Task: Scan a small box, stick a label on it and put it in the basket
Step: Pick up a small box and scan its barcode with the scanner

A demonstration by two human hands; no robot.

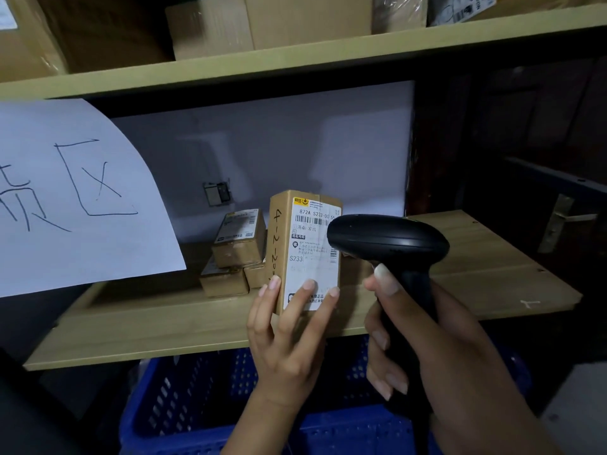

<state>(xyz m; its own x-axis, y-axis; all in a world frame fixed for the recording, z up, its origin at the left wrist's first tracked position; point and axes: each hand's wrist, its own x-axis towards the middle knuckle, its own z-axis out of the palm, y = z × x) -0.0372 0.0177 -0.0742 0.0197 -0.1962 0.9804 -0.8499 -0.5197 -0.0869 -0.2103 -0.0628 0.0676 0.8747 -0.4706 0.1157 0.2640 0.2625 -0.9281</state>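
My left hand (289,326) holds a small cardboard box (305,251) upright above the wooden shelf, fingers across its lower part. A white shipping label with a barcode covers the box's front, and handwritten numbers run down its left side. My right hand (427,343) grips a black handheld scanner (387,241) whose head points left at the label, covering the label's right edge. A blue plastic basket (197,389) sits below the shelf, under both hands.
Several small labelled boxes (239,244) are stacked at the back of the wooden shelf (492,277). A white paper sign (65,192) with handwriting hangs at the left. Bigger cartons (269,21) stand on the upper shelf. A dark door with a handle (558,221) is at the right.
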